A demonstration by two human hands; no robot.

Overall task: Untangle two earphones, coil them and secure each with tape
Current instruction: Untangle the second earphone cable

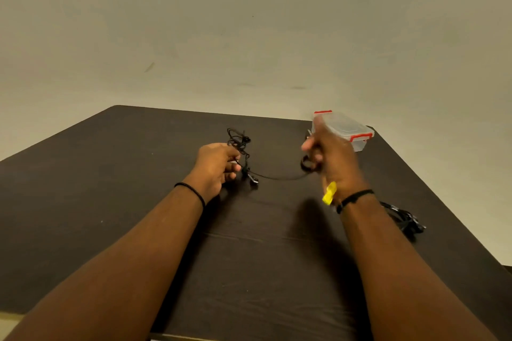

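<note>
Wire from one black earphone [277, 176] runs between the two hands above the dark table [110, 202]. The left hand [216, 166] has its fingers curled and pinches the wire close to a loose tangle [238, 140] that lies on the table just behind it. One earbud [253, 180] hangs down just under that hand. The right hand [329, 163] is lifted up and looks blurry. Its fingers seem to be curled round a small loop of wire [307, 165]. A strip of yellow tape [329, 193] is stuck near the right wrist. The other earphone [404, 219] lies in a bundle on the table, on the far side of the right arm. A clear box with red clips [352, 130] sits behind the right hand.

The tangle is not all undone yet. If the right hand pulls too hard, the knot could get tighter. The small loop could also slip off the fingers and fall open. The tape could stick to the wire too soon.
</note>
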